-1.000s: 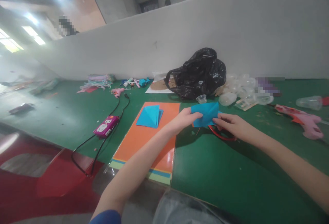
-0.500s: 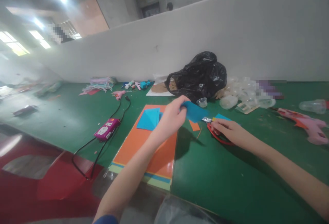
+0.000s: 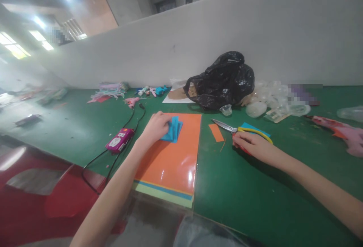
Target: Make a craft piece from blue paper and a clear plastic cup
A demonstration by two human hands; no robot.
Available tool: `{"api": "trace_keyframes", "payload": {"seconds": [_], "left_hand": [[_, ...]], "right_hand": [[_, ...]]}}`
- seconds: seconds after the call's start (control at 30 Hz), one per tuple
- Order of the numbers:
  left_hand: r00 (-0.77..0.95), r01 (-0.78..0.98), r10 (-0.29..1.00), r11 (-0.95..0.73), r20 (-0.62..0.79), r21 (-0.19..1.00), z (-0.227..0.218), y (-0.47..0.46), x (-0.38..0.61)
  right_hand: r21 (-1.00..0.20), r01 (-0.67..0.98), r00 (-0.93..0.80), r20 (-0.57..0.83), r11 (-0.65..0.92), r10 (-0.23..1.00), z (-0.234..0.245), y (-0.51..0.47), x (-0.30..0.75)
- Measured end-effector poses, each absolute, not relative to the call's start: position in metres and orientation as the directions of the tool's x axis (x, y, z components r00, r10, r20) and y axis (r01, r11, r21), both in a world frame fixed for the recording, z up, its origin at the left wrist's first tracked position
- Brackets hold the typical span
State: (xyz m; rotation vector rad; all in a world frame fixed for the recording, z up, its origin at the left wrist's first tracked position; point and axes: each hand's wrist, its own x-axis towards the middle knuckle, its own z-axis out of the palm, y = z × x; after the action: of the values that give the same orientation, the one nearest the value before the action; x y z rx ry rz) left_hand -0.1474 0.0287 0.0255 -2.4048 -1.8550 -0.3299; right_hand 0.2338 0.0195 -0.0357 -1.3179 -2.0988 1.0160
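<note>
My left hand (image 3: 157, 127) has its fingers curled closed on blue paper pieces (image 3: 173, 131), and some of the paper is hidden beneath it. Those pieces lie on orange sheets in a clear sleeve (image 3: 172, 164), with blue and light green edges showing at the near end. My right hand (image 3: 252, 145) grips scissors (image 3: 231, 128) low over the green table, their blades pointing left, one handle yellow and one red. A small orange paper rectangle (image 3: 216, 133) and a thin orange strip (image 3: 223, 145) are left of it. Another blue paper piece (image 3: 255, 128) lies behind the scissors.
A black plastic bag (image 3: 224, 82) stands against the white partition, with clear plastic cups (image 3: 272, 103) to its right. Left of the sheets is a purple power strip (image 3: 120, 140) with a black cord. Pink glue guns lie at the right (image 3: 340, 131) and back left (image 3: 132, 101).
My left hand has moved left with a blue piece from beside the scissors to the blue paper on the orange sheets. The scissors are lower, with their blades now in plain view.
</note>
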Motion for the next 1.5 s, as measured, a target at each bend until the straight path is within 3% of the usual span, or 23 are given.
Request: {"api": "trace_keyframes", "payload": {"seconds": [0.2,0.33,0.7,1.03,1.23,1.37,1.5], "left_hand": [[0.214,0.965,0.93,-0.249,0.3,0.084,-0.011,0.044,-0.151],[0.216,0.954,0.945,-0.258,0.247,0.153,-0.027,0.049,-0.155],[0.26,0.941,0.93,-0.304,0.258,0.148,-0.03,0.052,-0.162],[0.251,0.932,0.931,-0.307,0.266,0.194,-0.028,0.051,-0.164],[0.248,0.926,0.932,-0.309,0.265,0.218,-0.021,0.045,-0.157],[0.186,0.925,0.933,-0.272,0.309,0.264,-0.018,0.042,-0.155],[0.144,0.931,0.926,-0.247,0.349,0.271,-0.016,0.04,-0.156]], "right_hand": [[-0.766,0.573,-0.44,0.011,0.29,0.898,-0.037,0.019,0.234],[-0.754,0.588,-0.43,0.016,0.293,0.903,-0.037,0.017,0.233],[-0.752,0.565,-0.469,0.045,0.339,0.882,-0.036,0.018,0.234],[-0.743,0.612,-0.348,0.052,0.269,0.936,-0.019,0.014,0.236],[-0.518,0.791,-0.239,0.229,0.326,0.944,-0.023,0.032,0.265],[-0.338,0.849,-0.385,0.131,0.406,0.914,-0.043,0.041,0.284],[-0.134,0.876,-0.451,0.119,0.464,0.885,-0.042,0.037,0.281]]}}
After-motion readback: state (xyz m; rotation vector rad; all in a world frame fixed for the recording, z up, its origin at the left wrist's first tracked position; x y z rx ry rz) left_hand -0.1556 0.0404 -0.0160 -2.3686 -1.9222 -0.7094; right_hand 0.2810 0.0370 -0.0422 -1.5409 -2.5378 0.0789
